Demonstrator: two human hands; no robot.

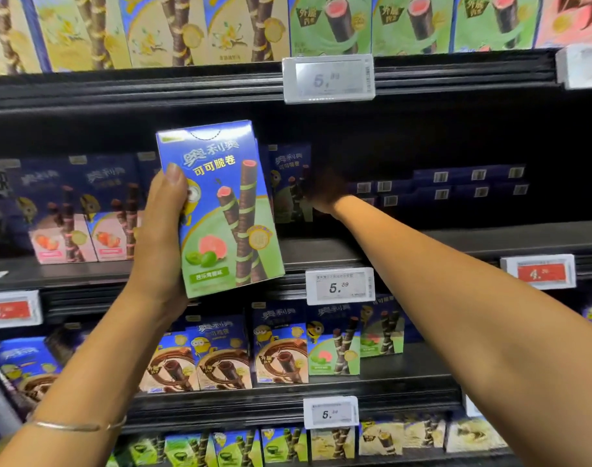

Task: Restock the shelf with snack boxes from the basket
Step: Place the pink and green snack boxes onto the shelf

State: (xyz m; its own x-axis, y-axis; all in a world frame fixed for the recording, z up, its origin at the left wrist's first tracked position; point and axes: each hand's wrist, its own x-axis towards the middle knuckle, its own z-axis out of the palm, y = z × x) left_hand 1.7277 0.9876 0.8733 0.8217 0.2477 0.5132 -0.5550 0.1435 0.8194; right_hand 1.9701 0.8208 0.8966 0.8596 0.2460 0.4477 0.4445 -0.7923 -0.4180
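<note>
One snack box (220,207) is held before the middle shelf (321,254), long axis near vertical, top leaning slightly left, printed face outward. The left hand (163,227) grip is closed round its left edge, thumb on the face. Two pink boxes (107,230) stand on the shelf at left. The right hand (321,193), arm extended into the shelf beside one standing box (289,183), is blurred; whether its grip is open or closed cannot be told.

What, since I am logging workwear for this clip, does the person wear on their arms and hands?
Both forearms are bare: no sleeves in view, no gloves. A thin silver-coloured metal bangle circles the left wrist. The left hand shows no ring where visible. The right hand is shadowed and blurred, so rings cannot be judged; its wrist bears no watch or band.
</note>
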